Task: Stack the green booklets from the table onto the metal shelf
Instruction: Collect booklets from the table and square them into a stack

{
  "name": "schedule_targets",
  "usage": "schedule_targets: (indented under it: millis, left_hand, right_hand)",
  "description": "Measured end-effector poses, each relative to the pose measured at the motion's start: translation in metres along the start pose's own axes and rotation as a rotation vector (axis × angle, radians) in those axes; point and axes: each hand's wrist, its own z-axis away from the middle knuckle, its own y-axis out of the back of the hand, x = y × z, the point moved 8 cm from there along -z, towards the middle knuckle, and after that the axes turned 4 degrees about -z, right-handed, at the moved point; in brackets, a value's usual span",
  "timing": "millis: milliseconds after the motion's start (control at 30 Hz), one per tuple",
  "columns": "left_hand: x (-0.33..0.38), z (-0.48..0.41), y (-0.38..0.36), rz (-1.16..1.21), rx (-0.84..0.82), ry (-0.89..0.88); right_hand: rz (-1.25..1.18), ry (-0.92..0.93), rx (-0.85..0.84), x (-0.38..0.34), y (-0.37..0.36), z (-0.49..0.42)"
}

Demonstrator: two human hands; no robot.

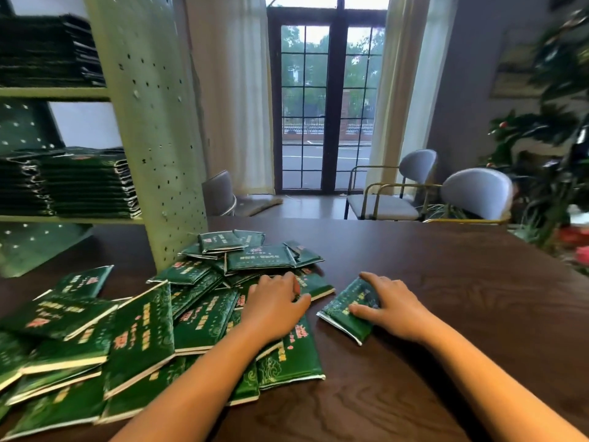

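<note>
At the far left stands the metal shelf (153,129), a pale green frame whose broad upright is sheet metal punched with small star-like holes. Its boards carry shelved booklets (86,183) in tidy, square-edged stacks, with dark green covers and pale page edges, and a darker stack sits on the board above.

In front of it, a loose pile of green booklets (143,327) sprawls over the left half of the table (446,298). They are glossy and slim, printed with gold and red lettering and cloud patterns, and they overlap at all angles.

The left hand (274,306) lies palm down on the right side of this pile with its fingers bent and its thumb pointing right. Whether it actually grips a booklet cannot be told.

Just beside the pile, and apart from it, lies a separate booklet (344,320) — possibly a few together — skewed on the bare wood. The right hand (392,306) rests flat on it with fingers spread, pressing rather than clasping.

The tabletop is dark brown wood with a clear open grain. Beyond it a grey padded chair (220,193) stands near the shelf. Sheer cream curtains (236,90) flank a dark-framed glazed door (328,106) that looks onto a street and trees. To the right are two grey chairs with brass-coloured frames (414,186), then a blurred leafy plant (554,138) with red spots.
</note>
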Motion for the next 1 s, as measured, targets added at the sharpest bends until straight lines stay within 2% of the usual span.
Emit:
schedule_targets:
  millis: [367,467,567,700,900,1000]
  left_hand:
    - [0.009,-0.007,-0.002,0.042,0.073,-0.024]
    - [0.006,0.003,0.000,-0.062,0.121,-0.034]
    - [-0.002,0.011,-0.006,-0.199,0.045,0.039]
    - [-0.012,0.016,-0.012,-0.264,-0.087,0.150]
    - [-0.002,0.019,-0.014,-0.180,-0.136,-0.021]
    - [0.016,0.023,-0.011,0.037,-0.141,-0.158]
  right_hand:
    - [-0.272,0.063,0.114,-0.002,0.008,0.004]
    - [-0.346,0.039,0.124,0.003,0.006,0.002]
    - [-0.516,0.022,0.175,0.009,0.009,0.002]
    - [-0.836,-0.011,0.289,0.018,0.016,0.006]
    - [-1.230,-0.121,0.319,0.027,0.014,0.012]
    - [-1.248,-0.152,0.361,0.027,0.012,0.013]
